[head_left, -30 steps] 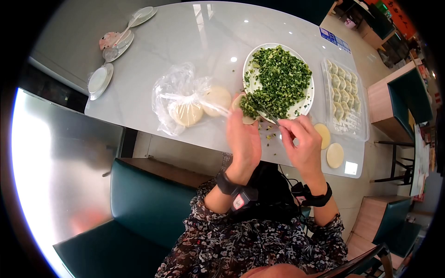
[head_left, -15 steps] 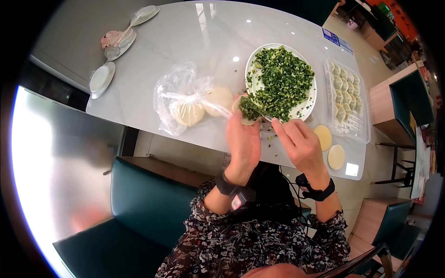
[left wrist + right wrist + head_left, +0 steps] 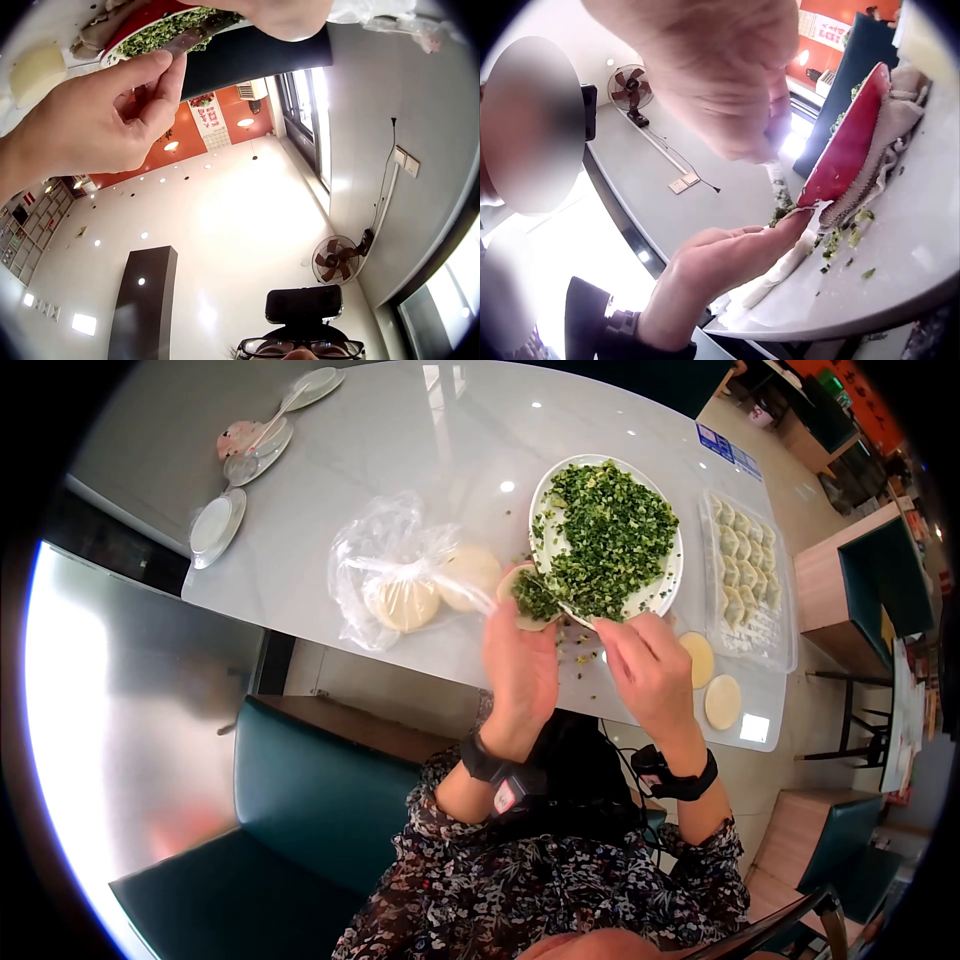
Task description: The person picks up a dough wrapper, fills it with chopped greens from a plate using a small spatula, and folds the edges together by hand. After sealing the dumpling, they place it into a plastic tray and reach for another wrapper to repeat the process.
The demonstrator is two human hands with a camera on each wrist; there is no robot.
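Observation:
The left hand (image 3: 520, 670) holds a round dough wrapper (image 3: 528, 623) with chopped green filling (image 3: 535, 596) on it, beside the near left edge of a white plate (image 3: 645, 600) heaped with chopped greens (image 3: 610, 525). Between thumb and fingers, the right hand (image 3: 650, 670) pinches a flat utensil, clearest in the left wrist view as a blade-like strip (image 3: 187, 39) flecked with green. Its tip reaches toward the wrapper. The right wrist view shows the left hand (image 3: 727, 266) low beside the plate's red outer side (image 3: 847, 154), fingers extended under the wrapper.
Two wrappers (image 3: 722, 702) lie right of the right hand. A clear tray of dumplings (image 3: 742, 565) stands farther right. Left are bagged dough rounds (image 3: 405, 605); small dishes (image 3: 217, 528) line the far left edge. Green bits and a bunched cloth (image 3: 889, 131) lie by the plate.
The filling on the wrapper looks flatter than a second ago. The right hand's fingertips have shifted slightly left, toward the wrapper, while the left hand has barely moved.

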